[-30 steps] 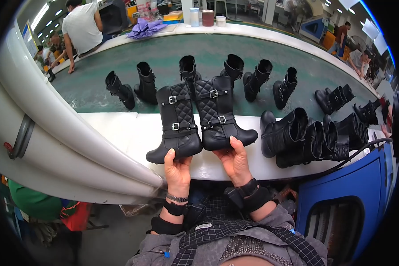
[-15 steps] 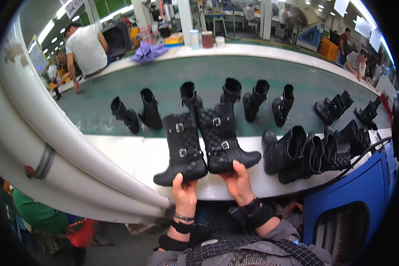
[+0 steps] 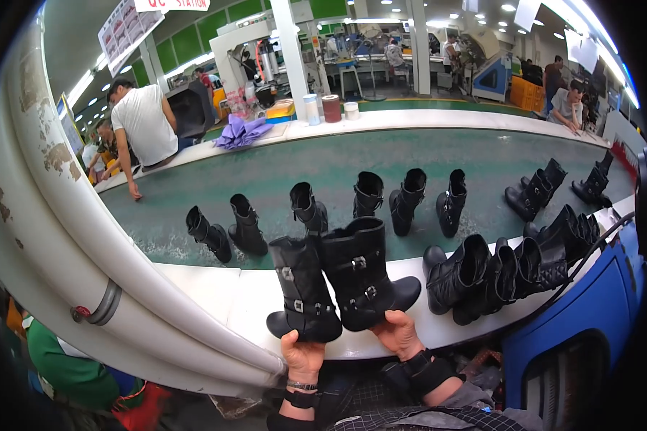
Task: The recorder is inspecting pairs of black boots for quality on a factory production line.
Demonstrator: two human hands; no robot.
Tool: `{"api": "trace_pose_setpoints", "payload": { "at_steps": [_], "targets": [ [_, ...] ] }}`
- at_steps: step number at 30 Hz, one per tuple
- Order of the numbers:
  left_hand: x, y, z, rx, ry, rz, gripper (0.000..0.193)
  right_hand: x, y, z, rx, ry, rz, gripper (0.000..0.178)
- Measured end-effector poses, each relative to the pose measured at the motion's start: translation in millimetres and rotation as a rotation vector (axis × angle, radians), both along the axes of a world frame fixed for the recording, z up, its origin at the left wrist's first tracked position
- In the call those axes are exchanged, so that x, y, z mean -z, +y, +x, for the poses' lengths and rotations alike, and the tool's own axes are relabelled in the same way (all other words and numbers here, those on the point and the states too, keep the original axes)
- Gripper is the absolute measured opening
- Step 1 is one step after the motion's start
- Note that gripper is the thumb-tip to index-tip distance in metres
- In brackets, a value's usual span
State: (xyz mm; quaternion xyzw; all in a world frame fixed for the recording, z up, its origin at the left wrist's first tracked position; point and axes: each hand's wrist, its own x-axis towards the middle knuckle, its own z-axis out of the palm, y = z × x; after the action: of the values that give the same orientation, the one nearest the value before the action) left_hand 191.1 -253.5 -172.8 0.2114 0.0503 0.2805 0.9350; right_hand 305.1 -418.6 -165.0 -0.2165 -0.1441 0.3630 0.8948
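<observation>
Since the earlier frames the pair of boots has turned from showing its quilted backs to showing the buckled sides. The left hand (image 3: 303, 355) grips the heel of the left boot (image 3: 303, 298); the right hand (image 3: 399, 334) grips the sole of the right boot (image 3: 363, 276). Both stand upright on the white ledge (image 3: 216, 294), touching. The step in hand appears to be pair inspection; the next move calls for a steady two-handed hold. Count: two boots held, six singles on the green belt (image 3: 280, 172), one cluster of boots (image 3: 496, 273) beside the right hand.
</observation>
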Motion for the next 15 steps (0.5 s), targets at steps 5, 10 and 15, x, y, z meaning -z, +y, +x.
{"api": "trace_pose_setpoints", "payload": {
  "at_steps": [5,10,15],
  "targets": [
    [5.9,2.8,8.2,0.104,-0.08,0.212,0.056,-4.5,-1.6,11.3,-0.071,-0.413,-0.267,0.054],
    [1.0,5.3,4.7,-0.146,0.386,0.76,0.05,21.6,28.5,5.4,0.6,-0.638,-0.621,0.043],
    [0.6,-38.4,-16.3,-0.676,0.416,1.318,0.057,28.2,19.0,-19.1,0.509,-0.866,-0.701,0.049]
  ]
}}
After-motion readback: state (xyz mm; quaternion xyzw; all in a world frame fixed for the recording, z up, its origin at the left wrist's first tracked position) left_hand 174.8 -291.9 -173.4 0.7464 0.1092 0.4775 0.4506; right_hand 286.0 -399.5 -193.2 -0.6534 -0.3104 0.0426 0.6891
